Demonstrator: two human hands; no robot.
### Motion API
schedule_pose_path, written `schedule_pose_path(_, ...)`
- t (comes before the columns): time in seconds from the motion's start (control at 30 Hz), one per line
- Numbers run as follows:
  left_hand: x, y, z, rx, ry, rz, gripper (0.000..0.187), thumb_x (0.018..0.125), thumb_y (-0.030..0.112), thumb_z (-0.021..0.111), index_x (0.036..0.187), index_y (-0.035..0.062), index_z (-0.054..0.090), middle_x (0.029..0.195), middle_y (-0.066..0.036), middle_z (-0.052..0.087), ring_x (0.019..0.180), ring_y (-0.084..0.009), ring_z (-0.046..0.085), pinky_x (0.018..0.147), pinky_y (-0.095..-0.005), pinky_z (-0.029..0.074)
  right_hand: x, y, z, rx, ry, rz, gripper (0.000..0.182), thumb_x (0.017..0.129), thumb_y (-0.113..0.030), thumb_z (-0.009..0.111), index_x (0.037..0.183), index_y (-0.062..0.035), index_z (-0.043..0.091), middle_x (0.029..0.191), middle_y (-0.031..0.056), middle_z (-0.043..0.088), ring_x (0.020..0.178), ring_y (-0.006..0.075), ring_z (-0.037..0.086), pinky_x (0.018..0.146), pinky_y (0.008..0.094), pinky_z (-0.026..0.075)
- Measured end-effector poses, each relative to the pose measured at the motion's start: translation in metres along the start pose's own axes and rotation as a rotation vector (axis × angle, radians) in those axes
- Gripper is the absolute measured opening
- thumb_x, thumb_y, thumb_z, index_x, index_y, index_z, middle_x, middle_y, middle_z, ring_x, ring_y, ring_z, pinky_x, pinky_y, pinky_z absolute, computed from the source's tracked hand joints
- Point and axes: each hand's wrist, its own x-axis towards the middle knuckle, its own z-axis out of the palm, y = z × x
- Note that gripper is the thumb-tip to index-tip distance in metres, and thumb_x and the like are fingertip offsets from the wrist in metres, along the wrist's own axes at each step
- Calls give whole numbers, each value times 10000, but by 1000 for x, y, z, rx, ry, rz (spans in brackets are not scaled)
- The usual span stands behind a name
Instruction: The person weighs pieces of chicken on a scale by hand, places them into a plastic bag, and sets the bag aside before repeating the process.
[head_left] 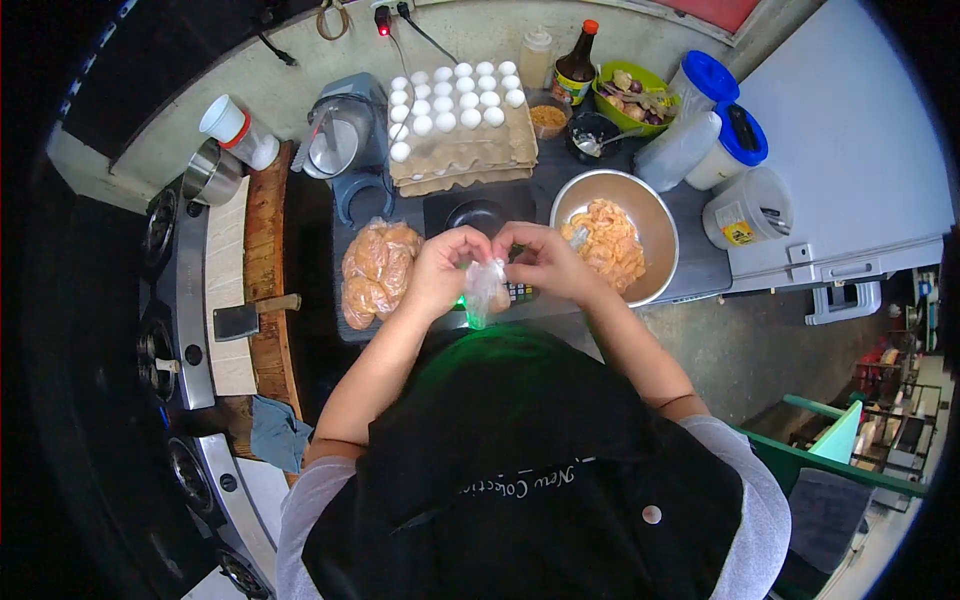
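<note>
My left hand (446,264) and my right hand (545,262) meet in front of my chest. Both pinch the top of a small clear plastic bag (484,288), which hangs between them in a green glow. How much is inside the bag, I cannot make out. Just beyond my fingers is a dark round dish (476,214) on what looks like a scale, its keypad (521,292) partly covered by my right hand. Several filled plastic bags of orange-pink meat (378,270) lie beside my left hand. To the right of my right hand, a metal bowl (656,222) holds raw meat pieces (606,243).
White eggs (444,122) fill stacked cartons (470,160) at the back. A grey machine (345,130) stands left of them. Toward the right are a sauce bottle (575,68), a green bowl (668,112) and blue-lidded containers (742,140). A cleaver (238,321) lies near the stoves on the left.
</note>
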Motion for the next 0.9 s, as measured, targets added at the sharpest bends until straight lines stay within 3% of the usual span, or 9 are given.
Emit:
schedule_pose_path(0.23, 5, 1, 8, -163, -28, -46, 237, 777, -110, 633, 946, 53, 604, 880, -11, 641, 816, -84, 594, 719, -224, 472, -4, 14, -3, 274, 23, 11, 158, 803, 22, 654, 942, -21, 594, 993, 3, 552, 806, 78, 581, 662, 223, 504)
schedule_pose_path(0.3, 6, -3, 8, -156, -16, -51, 222, 788, -102, 628, 945, 53, 605, 883, -14, 642, 819, -85, 595, 719, -225, 474, -5, 10, -6, 349, -6, 97, 135, 821, 20, 649, 936, -20, 591, 990, 2, 551, 813, 73, 579, 674, 224, 503)
schedule_pose_path(0.57, 4, -2, 13, -116, -62, -67, 167, 820, -16, 657, 958, 50, 591, 933, -10, 614, 862, -99, 592, 770, -238, 467, -8, 16, -11, 348, 57, 69, 79, 860, -19, 627, 924, -35, 583, 943, -9, 557, 799, 58, 564, 657, 225, 479)
schedule_pose_path(0.63, 4, 11, 17, -33, -148, -1, 138, 790, -21, 616, 894, 51, 562, 914, 4, 553, 870, -112, 543, 795, -242, 430, -8, 15, -11, 438, 70, 101, 70, 867, -36, 622, 924, -41, 581, 921, -15, 561, 796, 54, 560, 647, 223, 473)
schedule_pose_path(0.77, 3, 17, 17, -12, -193, 42, 168, 768, -1, 651, 892, 52, 552, 931, -6, 544, 905, -135, 541, 833, -262, 420, -7, 17, -9, 337, 121, 128, 77, 860, -98, 644, 882, -79, 572, 819, -61, 549, 733, 32, 518, 617, 211, 419)
schedule_pose_path(0.83, 0, 19, 19, 277, -173, 208, 189, 769, -14, 650, 925, 47, 563, 922, -6, 553, 907, -142, 553, 842, -264, 425, -7, 15, -9, 323, 149, 136, 73, 859, -98, 642, 880, -80, 574, 812, -64, 547, 733, 29, 511, 612, 207, 407)
schedule_pose_path(0.9, -4, 11, 14, 347, -162, 135, 194, 776, -17, 649, 941, 43, 564, 922, -3, 558, 913, -132, 553, 847, -263, 425, -8, 9, -12, 305, 167, 220, 75, 853, -88, 641, 885, -74, 575, 786, -69, 544, 741, 31, 515, 639, 207, 416)
